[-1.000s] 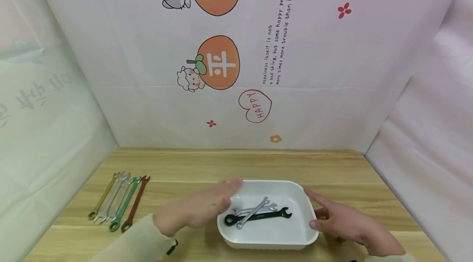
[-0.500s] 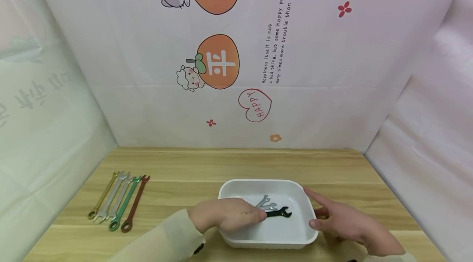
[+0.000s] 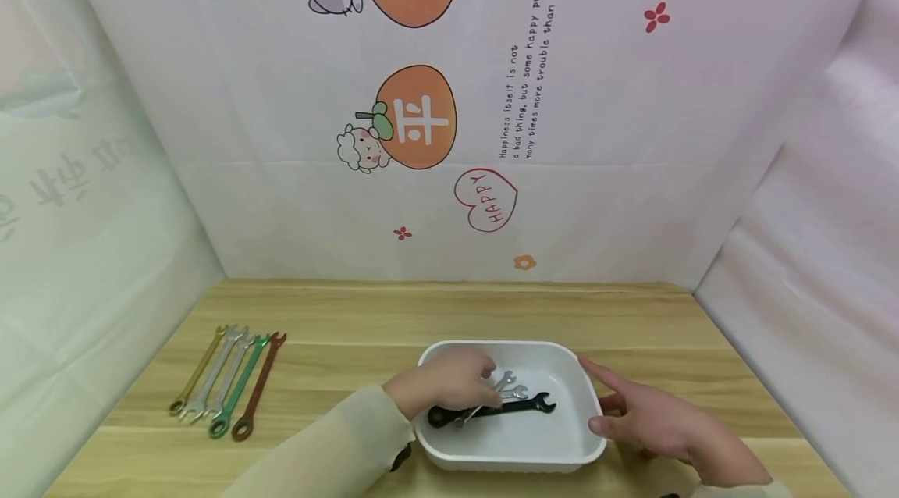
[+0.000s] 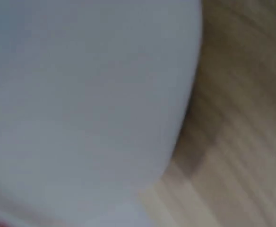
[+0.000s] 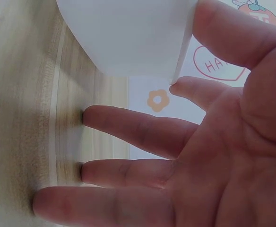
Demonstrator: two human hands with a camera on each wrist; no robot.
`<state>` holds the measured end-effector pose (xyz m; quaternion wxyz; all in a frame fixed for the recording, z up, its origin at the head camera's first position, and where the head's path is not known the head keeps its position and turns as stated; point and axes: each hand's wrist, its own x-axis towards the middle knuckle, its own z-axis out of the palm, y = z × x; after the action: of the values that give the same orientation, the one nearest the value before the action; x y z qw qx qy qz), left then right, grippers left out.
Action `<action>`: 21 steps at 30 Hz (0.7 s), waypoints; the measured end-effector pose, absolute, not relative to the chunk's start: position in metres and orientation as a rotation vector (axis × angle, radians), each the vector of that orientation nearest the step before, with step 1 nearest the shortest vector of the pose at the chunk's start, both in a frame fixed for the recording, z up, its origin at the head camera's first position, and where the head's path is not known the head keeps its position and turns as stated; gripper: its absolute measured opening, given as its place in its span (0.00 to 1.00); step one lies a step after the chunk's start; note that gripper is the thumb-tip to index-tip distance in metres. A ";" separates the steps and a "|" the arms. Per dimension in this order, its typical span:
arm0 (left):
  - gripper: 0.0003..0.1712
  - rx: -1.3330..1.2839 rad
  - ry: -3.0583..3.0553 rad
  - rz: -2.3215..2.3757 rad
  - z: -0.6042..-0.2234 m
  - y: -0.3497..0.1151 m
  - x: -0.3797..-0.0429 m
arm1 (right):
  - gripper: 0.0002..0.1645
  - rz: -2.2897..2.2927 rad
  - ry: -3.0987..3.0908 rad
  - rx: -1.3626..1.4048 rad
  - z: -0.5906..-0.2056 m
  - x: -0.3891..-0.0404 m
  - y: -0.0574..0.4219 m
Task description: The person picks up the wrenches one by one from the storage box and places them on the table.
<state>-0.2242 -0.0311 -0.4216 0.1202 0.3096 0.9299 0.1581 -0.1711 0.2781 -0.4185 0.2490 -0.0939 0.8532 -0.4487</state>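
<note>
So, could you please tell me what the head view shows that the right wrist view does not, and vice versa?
Only the head view shows the left hand over the tray, the black wrench and silver wrenches in it, and the five-wrench row lying to the left.

Only the right wrist view shows the palm of the right hand and the tray's outer wall beside it.

Both share the right hand, tray, table, heart print and orange flower.

A wood-grain table [image 3: 351,361] is supporting a white tub [image 3: 551,435]; five wrenches [image 3: 228,375] are lying side by side
</note>
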 end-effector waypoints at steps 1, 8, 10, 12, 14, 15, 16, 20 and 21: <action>0.24 0.873 2.746 0.462 -0.423 -0.030 -0.225 | 0.56 -1.223 2.324 -0.251 -0.418 -0.171 0.278; 0.22 0.862 2.837 0.430 -0.431 -0.024 -0.224 | 0.56 -1.220 2.329 -0.256 -0.417 -0.170 0.279; 0.13 0.915 2.872 0.365 -0.432 -0.023 -0.223 | 0.56 -1.222 2.330 -0.257 -0.417 -0.170 0.279; 0.12 0.965 2.898 0.311 -0.433 -0.021 -0.221 | 0.56 -1.227 2.328 -0.259 -0.417 -0.170 0.279; 0.17 0.988 2.906 0.291 -0.433 -0.019 -0.219 | 0.56 -1.235 2.323 -0.264 -0.417 -0.169 0.279; 0.19 0.997 2.908 0.285 -0.433 -0.018 -0.218 | 0.55 -1.238 2.320 -0.267 -0.417 -0.169 0.279; 0.19 0.998 2.907 0.291 -0.433 -0.017 -0.217 | 0.55 -1.240 2.320 -0.270 -0.417 -0.169 0.279; 0.19 0.986 2.901 0.290 -0.431 -0.014 -0.213 | 0.55 -1.243 2.318 -0.271 -0.417 -0.169 0.278; 0.19 0.978 2.903 0.285 -0.431 -0.013 -0.212 | 0.55 -1.240 2.320 -0.269 -0.417 -0.169 0.278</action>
<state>-0.2122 -0.0134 -0.4306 0.0326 0.3179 0.9430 0.0926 -0.1694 0.2785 -0.4173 0.2460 -0.0985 0.8503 -0.4546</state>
